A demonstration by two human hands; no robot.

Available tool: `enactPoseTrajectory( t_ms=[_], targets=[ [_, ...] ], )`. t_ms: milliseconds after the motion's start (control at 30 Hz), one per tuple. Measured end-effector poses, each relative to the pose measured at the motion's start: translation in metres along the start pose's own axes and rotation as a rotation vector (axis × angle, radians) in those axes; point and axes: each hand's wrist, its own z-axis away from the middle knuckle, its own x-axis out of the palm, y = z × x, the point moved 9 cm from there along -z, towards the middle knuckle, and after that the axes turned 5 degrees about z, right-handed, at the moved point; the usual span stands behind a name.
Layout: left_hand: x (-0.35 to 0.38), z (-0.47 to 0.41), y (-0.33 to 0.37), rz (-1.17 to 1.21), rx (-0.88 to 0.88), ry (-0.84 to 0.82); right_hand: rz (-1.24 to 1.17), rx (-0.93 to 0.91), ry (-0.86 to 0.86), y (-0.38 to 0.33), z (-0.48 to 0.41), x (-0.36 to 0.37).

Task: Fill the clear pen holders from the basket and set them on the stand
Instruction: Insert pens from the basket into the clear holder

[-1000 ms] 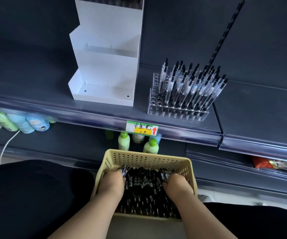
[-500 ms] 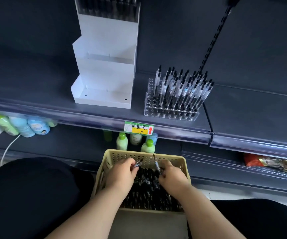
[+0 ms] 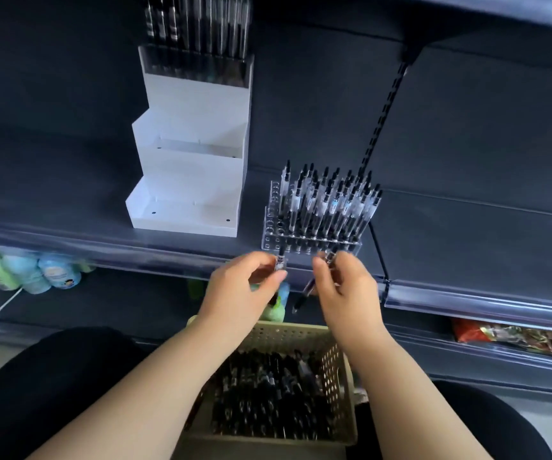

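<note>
Pen holder (image 3: 314, 232), clear, stands near shelf (image 3: 467, 234) edge, mostly filled; bare holes show on its 9 o'clock side. White stand (image 3: 191, 180) sits just beside it at 9 o'clock. Left hand (image 3: 244, 287) at holder's 7 o'clock, thumb and fingers curled, pinching 1 pen (image 3: 280, 260) upright. Right hand (image 3: 344, 287) at its 6 o'clock, fingers curled round 2 pens (image 3: 329, 257): 1 points to 12 o'clock, 1 slants to 7 o'clock. Basket (image 3: 288, 333) of pens lies at 6 o'clock, below both hands.
</note>
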Motion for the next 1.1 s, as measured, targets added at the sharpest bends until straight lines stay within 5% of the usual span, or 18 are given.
enactPoseTrajectory(
  t_ms=[133, 500, 1100],
  targets=[
    [-0.023, -0.037, 0.024, 0.07, 0.042, 0.06, -0.18, -0.071, 0.045, -0.031, -0.038, -0.025],
    [-0.035, -0.116, 0.006, 0.22, 0.069, 0.238, -0.043, -0.342, 0.132, -0.081, -0.13, -0.027],
    [-0.026, -0.119, 0.009, 0.238, 0.105, 0.204, 0.146, -0.25, 0.024, -0.058, -0.151, 0.006]
  ],
)
